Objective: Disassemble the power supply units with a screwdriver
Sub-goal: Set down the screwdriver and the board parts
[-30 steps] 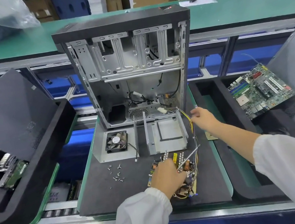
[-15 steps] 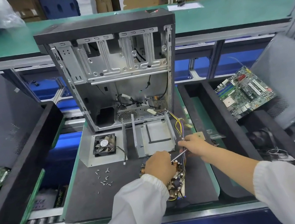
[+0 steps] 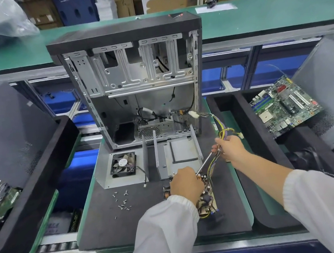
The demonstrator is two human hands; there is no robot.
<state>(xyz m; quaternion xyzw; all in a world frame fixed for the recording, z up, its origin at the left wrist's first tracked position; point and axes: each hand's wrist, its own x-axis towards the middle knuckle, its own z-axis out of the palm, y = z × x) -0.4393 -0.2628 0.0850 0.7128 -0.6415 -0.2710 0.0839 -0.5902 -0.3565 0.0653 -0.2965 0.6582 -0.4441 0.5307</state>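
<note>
Power supply board (image 3: pixel 206 198): we pin it under our left hand (image 3: pixel 185 182) gripping the screwdriver (image 3: pixel 206 161); right hand (image 3: pixel 230 148) fingers pinch the cable bundle (image 3: pixel 224 134), best drawn away gently

single head-worn wide-angle cam, looking forward and down, close over the desk (image 3: pixel 132 223), facing the conveyor line beyond

Black foam mat (image 3: pixel 103 227) carries: open PC case (image 3: pixel 134 83) upright at back, fan plate (image 3: pixel 120 165), PSU shell (image 3: pixel 178 152), bare board (image 3: pixel 206 200), loose screws (image 3: pixel 122 202) (scattered front-left).
</note>
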